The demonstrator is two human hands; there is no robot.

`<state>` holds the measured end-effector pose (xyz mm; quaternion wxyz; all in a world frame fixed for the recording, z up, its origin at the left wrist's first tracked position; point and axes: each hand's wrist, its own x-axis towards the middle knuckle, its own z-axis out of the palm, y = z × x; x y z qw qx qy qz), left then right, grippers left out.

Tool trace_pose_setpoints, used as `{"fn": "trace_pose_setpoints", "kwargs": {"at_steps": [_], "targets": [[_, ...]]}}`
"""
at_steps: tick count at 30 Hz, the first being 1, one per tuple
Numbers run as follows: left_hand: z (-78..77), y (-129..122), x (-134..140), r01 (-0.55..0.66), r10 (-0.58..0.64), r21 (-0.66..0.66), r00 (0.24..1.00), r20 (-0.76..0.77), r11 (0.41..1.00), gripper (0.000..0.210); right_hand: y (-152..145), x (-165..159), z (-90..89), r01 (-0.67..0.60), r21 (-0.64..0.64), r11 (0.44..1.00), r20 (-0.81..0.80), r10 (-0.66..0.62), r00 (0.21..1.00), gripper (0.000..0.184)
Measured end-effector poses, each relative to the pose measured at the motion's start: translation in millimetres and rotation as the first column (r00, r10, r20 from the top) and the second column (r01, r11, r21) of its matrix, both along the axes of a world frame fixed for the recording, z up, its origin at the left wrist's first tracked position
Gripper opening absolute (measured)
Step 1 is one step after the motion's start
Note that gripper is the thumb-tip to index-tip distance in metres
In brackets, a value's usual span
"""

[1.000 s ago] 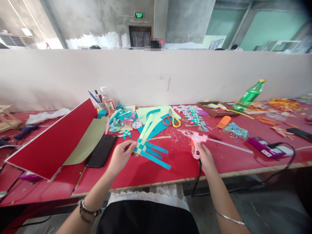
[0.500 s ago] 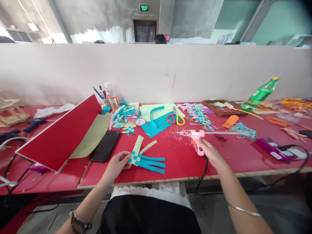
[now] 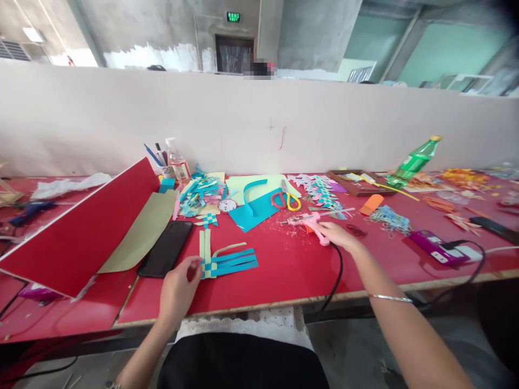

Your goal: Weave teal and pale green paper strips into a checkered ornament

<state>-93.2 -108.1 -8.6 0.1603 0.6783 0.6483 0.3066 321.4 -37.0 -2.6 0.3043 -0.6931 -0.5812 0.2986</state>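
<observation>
I see the left hand [image 3: 180, 283] pinching the woven paper [image 3: 210, 267] by its left edge near the bench's [image 3: 284, 281] front, presumably leaving its blue strips [image 3: 239, 268] free, while the right hand [image 3: 338, 236] touches the glue gun [image 3: 311, 222], its grip's closure unclear.

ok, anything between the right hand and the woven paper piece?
Just the pink glue gun, right at the right hand; past it, nothing visible stands in the way of the woven paper piece, whose blue strips point that way.

A head-worn camera looks forward and down from near the red table [image 3: 284, 275].
</observation>
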Motion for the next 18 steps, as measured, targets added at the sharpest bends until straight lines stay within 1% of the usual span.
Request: {"fn": "trace_pose_setpoints", "kwargs": {"at_steps": [3, 7, 10, 12, 13, 14, 15, 17, 18], "targets": [[1.3, -6, 4, 0.026, -0.027, -0.024, 0.997, -0.068, 0.999, 0.021, -2, -10, 1.3, -0.001, 0.065, 0.998, 0.144, -0.008, 0.989, 0.036], [4.7, -8, 21, 0.047, -0.054, -0.082, 0.995, -0.08, 0.996, 0.018, -6, -16, 6.1, -0.008, 0.113, 0.994, 0.316, -0.028, 0.948, 0.031], [8.5, -10, 31, 0.061, -0.072, -0.091, 0.99, -0.122, 0.994, 0.02, -12, -21, 10.3, 0.023, 0.153, 0.988, 0.41, -0.085, 0.908, 0.026], [11.0, -12, 34, 0.096, -0.106, -0.076, 0.984, -0.146, 0.993, 0.022, -20, -34, 12.6, 0.034, 0.227, 0.973, 0.488, -0.143, 0.861, 0.022], [12.1, -13, 34, 0.119, -0.129, -0.074, 0.981, -0.148, 0.99, 0.023, -26, -44, 13.5, 0.006, 0.287, 0.958, 0.544, -0.168, 0.822, 0.021], [13.1, -14, 33, 0.148, -0.158, -0.078, 0.977, -0.141, 0.986, 0.023, -33, -57, 14.0, -0.05, 0.35, 0.935, 0.583, -0.176, 0.794, 0.02], [13.9, -15, 31, 0.183, -0.194, -0.091, 0.973, -0.126, 0.979, 0.023, -41, -72, 14.1, -0.13, 0.382, 0.915, 0.587, -0.132, 0.799, 0.02], [14.6, -16, 27, 0.272, -0.283, -0.14, 0.956, -0.071, 0.952, 0.023, -60, -107, 12.7, -0.3, 0.401, 0.866, 0.539, 0.042, 0.842, 0.018], [14.5, -16, 25, 0.322, -0.332, -0.167, 0.943, -0.034, 0.932, 0.023, -70, -125, 11.4, -0.365, 0.4, 0.84, 0.514, 0.124, 0.849, 0.018]]}}
